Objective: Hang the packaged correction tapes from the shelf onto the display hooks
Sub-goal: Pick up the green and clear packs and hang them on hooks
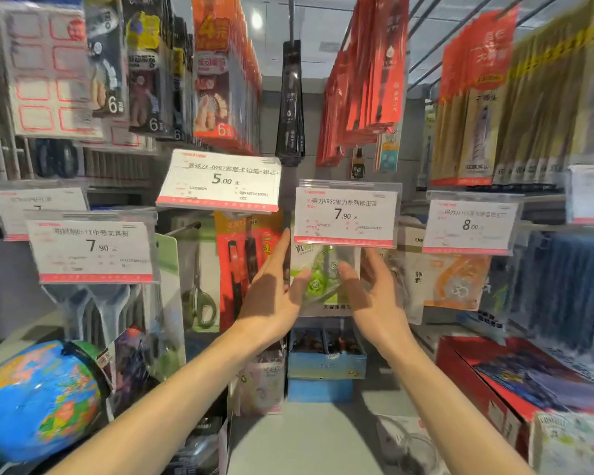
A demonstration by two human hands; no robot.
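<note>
A green-and-white correction tape pack (324, 282) hangs just below the 7.90 price tag (345, 216) at centre. My left hand (275, 296) holds its left edge, fingers straight up along the side and thumb across the front. My right hand (371, 296) holds the right edge, thumb on the front and fingers behind. The display hook is hidden behind the price tag. An orange correction tape pack (453, 286) hangs to the right under the 8.00 tag (470, 226).
Red scissors packs (244, 262) and green scissors (199, 293) hang to the left. A blue box (326, 366) sits on the shelf below the pack. A globe (38, 399) stands at lower left, red cartons (494, 382) at lower right. Clear packets (408, 440) lie on the shelf.
</note>
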